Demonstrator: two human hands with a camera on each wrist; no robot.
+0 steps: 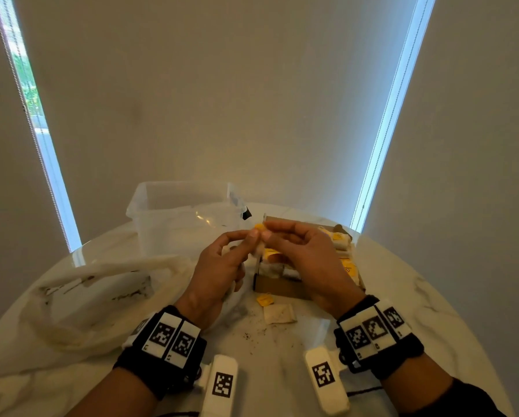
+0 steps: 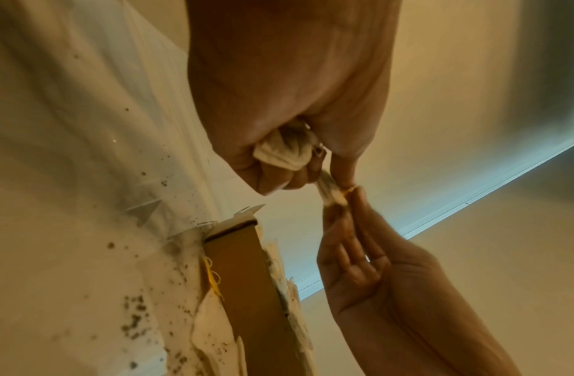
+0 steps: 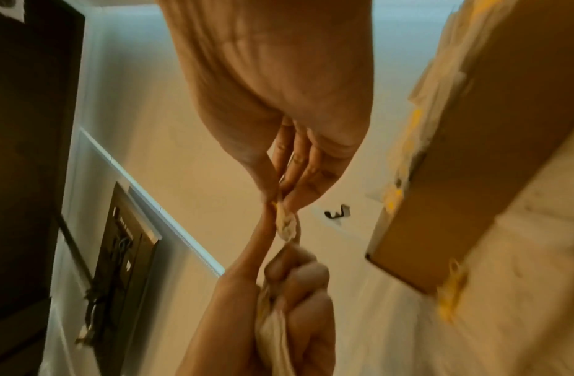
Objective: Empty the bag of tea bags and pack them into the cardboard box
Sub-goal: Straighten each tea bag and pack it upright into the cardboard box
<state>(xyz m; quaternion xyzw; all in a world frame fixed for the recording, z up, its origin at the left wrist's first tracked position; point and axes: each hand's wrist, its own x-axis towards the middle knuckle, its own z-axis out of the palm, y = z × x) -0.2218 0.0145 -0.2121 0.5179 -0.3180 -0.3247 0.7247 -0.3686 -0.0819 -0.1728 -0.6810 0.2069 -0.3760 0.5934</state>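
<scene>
Left hand (image 1: 219, 266) clutching bunched tea bags (image 2: 285, 150), mostly hidden; right hand (image 1: 303, 251) pinching one tea bag (image 3: 285, 221); cardboard box (image 1: 282, 285) partly occluded beneath.

Both hands (image 1: 219, 263) (image 1: 300, 251) raised, fingertips pinching.

Dim, warm-toned room, lit by narrow daylight strips

Cool daylight glows at both edges of the drawn blind (image 1: 222, 100); the head view bows straight lines outward, and both wrist views are soft, the right one smeared around the cardboard box (image 3: 472, 152).
</scene>
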